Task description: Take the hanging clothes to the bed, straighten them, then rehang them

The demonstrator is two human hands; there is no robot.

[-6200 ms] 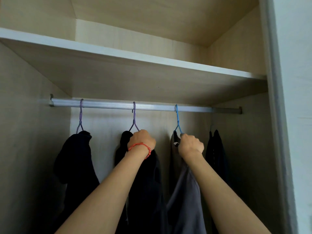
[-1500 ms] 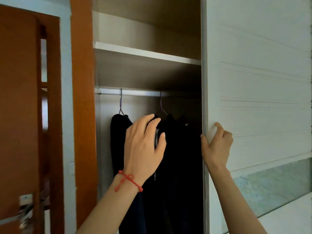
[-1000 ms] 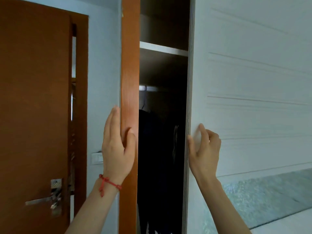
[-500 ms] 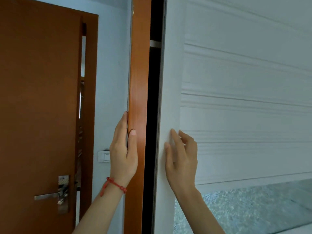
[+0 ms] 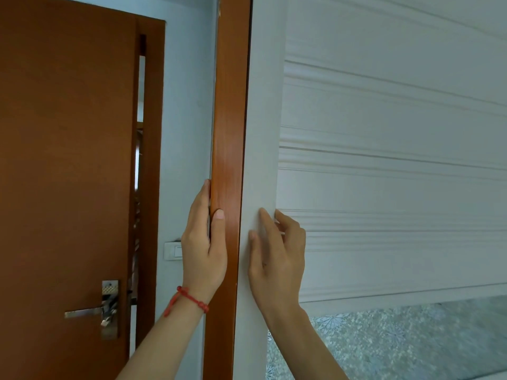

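Two hands show: the left hand (image 5: 204,244) and the right hand (image 5: 277,256), lower centre of the frame. One red bracelet (image 5: 189,298). One white sliding door (image 5: 384,160) at right, one orange-brown frame post (image 5: 229,105), one brown room door (image 5: 68,160) at left with one lever handle (image 5: 85,312), and one wall switch (image 5: 172,250).

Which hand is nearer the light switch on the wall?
Left. The left hand, gripping the wardrobe's wooden frame, sits just right of the light switch. The right hand rests on the white sliding door, across the frame.
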